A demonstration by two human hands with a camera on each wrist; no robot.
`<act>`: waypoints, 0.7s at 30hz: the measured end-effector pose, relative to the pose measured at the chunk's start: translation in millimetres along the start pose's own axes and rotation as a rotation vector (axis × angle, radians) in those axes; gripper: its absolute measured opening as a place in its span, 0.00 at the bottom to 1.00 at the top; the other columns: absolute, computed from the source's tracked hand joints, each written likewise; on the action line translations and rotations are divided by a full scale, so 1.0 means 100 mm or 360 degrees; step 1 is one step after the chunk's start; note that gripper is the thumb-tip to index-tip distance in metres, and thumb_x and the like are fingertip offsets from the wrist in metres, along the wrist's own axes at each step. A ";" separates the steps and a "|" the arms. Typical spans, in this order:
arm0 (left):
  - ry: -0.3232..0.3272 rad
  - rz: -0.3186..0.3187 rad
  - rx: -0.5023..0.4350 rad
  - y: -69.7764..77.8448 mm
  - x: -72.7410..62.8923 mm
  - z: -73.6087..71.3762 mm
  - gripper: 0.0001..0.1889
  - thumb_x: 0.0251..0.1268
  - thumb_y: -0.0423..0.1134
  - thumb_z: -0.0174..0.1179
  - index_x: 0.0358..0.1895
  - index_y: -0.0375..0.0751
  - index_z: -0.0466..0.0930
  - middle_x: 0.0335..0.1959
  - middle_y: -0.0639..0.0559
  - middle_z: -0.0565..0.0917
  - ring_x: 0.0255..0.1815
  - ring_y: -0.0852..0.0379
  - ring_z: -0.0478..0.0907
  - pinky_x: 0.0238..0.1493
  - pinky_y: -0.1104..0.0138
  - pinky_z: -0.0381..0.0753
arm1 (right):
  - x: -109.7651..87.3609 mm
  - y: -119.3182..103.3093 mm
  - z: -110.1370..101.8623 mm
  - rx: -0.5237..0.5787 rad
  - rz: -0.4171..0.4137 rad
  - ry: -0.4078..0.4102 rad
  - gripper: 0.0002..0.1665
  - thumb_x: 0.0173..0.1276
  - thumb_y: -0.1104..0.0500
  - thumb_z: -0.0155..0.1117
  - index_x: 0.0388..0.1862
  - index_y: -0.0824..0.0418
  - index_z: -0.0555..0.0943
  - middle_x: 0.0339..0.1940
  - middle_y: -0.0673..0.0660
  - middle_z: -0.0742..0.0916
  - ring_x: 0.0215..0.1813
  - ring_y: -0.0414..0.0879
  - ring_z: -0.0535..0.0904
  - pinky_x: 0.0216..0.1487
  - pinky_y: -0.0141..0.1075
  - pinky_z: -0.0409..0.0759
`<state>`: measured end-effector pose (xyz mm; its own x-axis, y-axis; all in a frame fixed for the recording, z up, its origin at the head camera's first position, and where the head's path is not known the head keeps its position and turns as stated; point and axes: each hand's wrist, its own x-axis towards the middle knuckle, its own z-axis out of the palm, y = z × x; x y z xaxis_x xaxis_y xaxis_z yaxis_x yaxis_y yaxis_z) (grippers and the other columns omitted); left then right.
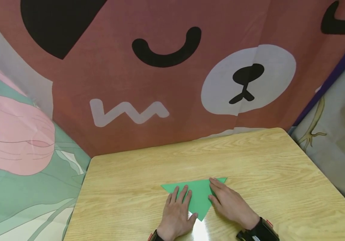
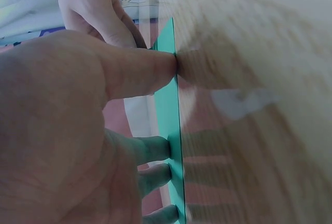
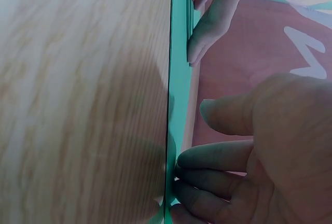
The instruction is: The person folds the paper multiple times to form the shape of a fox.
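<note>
A green sheet of paper (image 1: 201, 195), folded into a triangle, lies on the wooden table with its long edge away from me and one corner toward me. My left hand (image 1: 177, 214) rests on its left part, fingers spread and fairly straight. In the left wrist view that hand's thumb (image 2: 140, 71) touches the paper (image 2: 168, 110) near its edge. My right hand (image 1: 229, 202) lies over the right side, fingertips by the far edge. Seen from the right wrist, its fingers (image 3: 218, 156) meet the paper (image 3: 179, 94) with the thumb raised off it.
The light wooden table (image 1: 124, 187) has rounded far corners. Behind it hangs a brown cloth (image 1: 175, 134) printed with a bear face. Patterned cloths hang at the left (image 1: 19, 197) and right (image 1: 338, 134). Dark bands (image 1: 261, 231) are worn on both wrists.
</note>
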<state>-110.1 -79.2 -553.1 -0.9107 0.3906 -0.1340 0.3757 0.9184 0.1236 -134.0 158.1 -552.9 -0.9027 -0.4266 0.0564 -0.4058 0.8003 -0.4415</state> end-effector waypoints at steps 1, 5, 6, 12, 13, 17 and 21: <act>0.0000 0.0003 -0.0004 0.00 0.00 0.00 0.40 0.74 0.65 0.59 0.82 0.48 0.67 0.85 0.50 0.64 0.85 0.39 0.60 0.80 0.43 0.68 | -0.01 0.01 0.00 0.0002 0.0001 0.0006 0.31 0.82 0.55 0.62 0.73 0.76 0.74 0.79 0.71 0.74 0.79 0.66 0.71 0.75 0.60 0.74; 0.0002 0.0010 -0.0014 0.01 0.01 0.03 0.41 0.74 0.65 0.59 0.82 0.47 0.67 0.85 0.49 0.64 0.85 0.38 0.60 0.80 0.42 0.68 | -0.02 0.04 0.00 -0.0001 -0.0002 0.0021 0.31 0.82 0.55 0.62 0.73 0.76 0.74 0.79 0.71 0.74 0.79 0.66 0.72 0.74 0.59 0.75; 0.0000 0.0007 -0.0011 0.01 0.01 0.03 0.41 0.74 0.65 0.58 0.82 0.47 0.66 0.85 0.49 0.63 0.85 0.38 0.60 0.80 0.42 0.67 | -0.03 0.05 0.00 -0.0001 -0.0006 0.0022 0.31 0.82 0.55 0.62 0.73 0.76 0.74 0.79 0.71 0.74 0.79 0.66 0.72 0.74 0.59 0.75; 0.0012 0.0000 -0.0019 0.01 0.00 0.01 0.40 0.74 0.64 0.59 0.82 0.47 0.67 0.85 0.49 0.64 0.85 0.39 0.60 0.80 0.43 0.68 | -0.01 0.05 0.00 -0.0010 -0.0020 0.0020 0.32 0.81 0.56 0.64 0.73 0.76 0.74 0.79 0.71 0.75 0.79 0.66 0.72 0.74 0.59 0.75; 0.0019 0.0005 -0.0023 0.00 0.00 0.03 0.40 0.74 0.64 0.58 0.82 0.46 0.67 0.85 0.49 0.64 0.85 0.38 0.60 0.80 0.43 0.67 | -0.01 0.05 0.00 -0.0016 -0.0023 0.0022 0.32 0.81 0.56 0.64 0.73 0.76 0.74 0.79 0.71 0.75 0.79 0.66 0.73 0.74 0.59 0.76; 0.0049 0.0020 -0.0017 -0.02 0.01 0.07 0.40 0.75 0.65 0.57 0.81 0.46 0.67 0.85 0.49 0.64 0.84 0.38 0.61 0.79 0.42 0.68 | -0.01 0.05 0.00 -0.0032 -0.0016 0.0033 0.32 0.80 0.55 0.65 0.73 0.76 0.75 0.78 0.70 0.75 0.78 0.65 0.73 0.73 0.58 0.76; 0.0017 0.0013 -0.0028 -0.02 0.01 0.05 0.40 0.75 0.65 0.57 0.82 0.47 0.66 0.85 0.49 0.64 0.84 0.38 0.60 0.79 0.42 0.68 | -0.03 0.07 -0.01 -0.0038 0.0016 0.0044 0.32 0.80 0.55 0.65 0.73 0.75 0.75 0.79 0.70 0.75 0.78 0.65 0.73 0.73 0.58 0.76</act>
<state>-111.0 -79.8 -558.6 -0.9095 0.3973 -0.1224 0.3802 0.9140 0.1418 -134.3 165.1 -554.8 -0.9101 -0.4072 0.0770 -0.3999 0.8143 -0.4206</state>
